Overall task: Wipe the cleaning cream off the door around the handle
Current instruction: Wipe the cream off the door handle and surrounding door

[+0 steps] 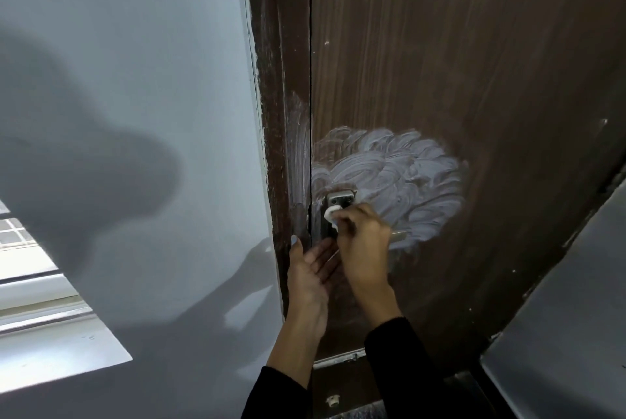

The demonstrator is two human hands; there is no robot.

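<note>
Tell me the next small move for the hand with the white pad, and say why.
Probably sweep the small white pad in the right hand rightward off the metal handle plate into the broad whitish swirl of cleaning cream on the brown wooden door. That patch looks thick and unwiped, and it lies right beside the pad. The left hand rests open at the door edge.

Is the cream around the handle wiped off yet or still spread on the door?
Still spread. A wide swirled white patch of cream covers the door above and right of the handle plate; the right hand holds a small white wipe there.
</note>
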